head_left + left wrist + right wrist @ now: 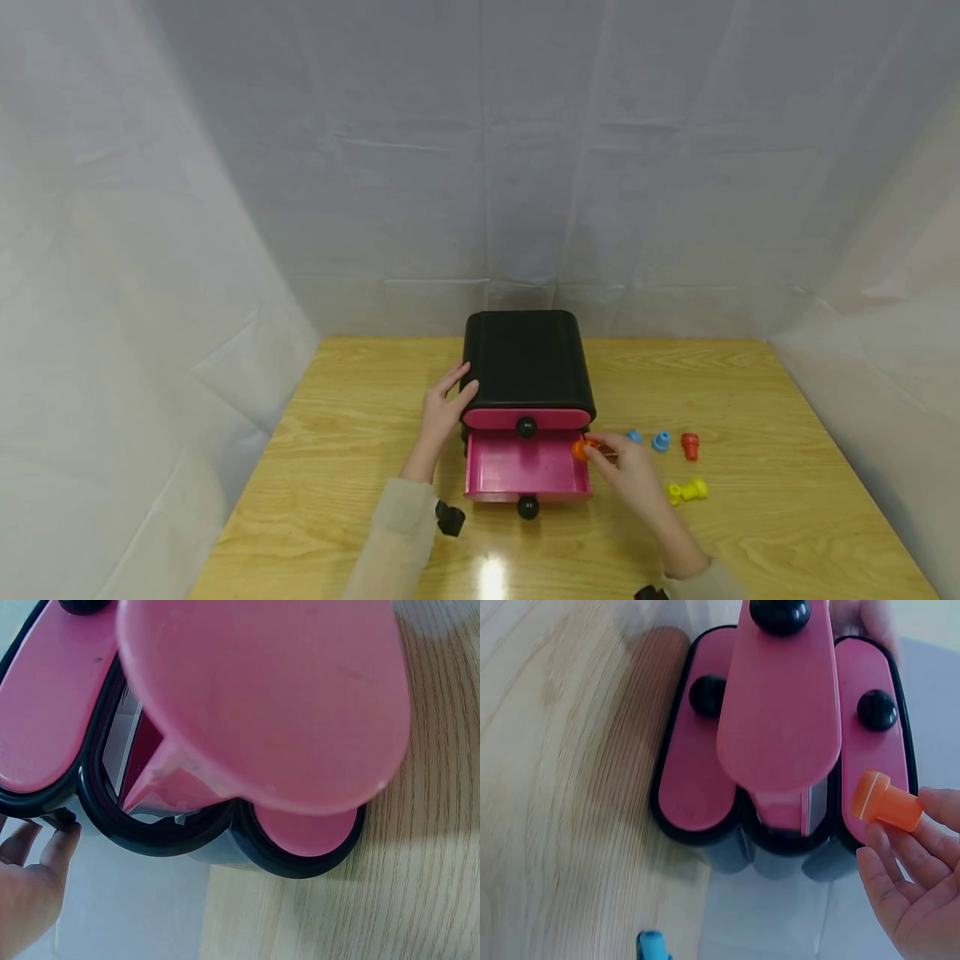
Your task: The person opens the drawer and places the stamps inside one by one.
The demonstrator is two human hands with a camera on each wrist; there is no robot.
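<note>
Wooden bench (337, 433): left hand (442, 408) flat against drawer box (527, 358), right hand (626, 471) pinching orange peg (581, 450) beside its open drawer (525, 471), likely needing lowering inside.

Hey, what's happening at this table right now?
A person is working at a small black drawer box with pink drawers. The middle drawer is pulled out. The left hand rests against the box's side, and the right hand pinches an orange peg beside the open drawer. Two blue pegs, a red peg and a yellow peg lie on the table.
</note>
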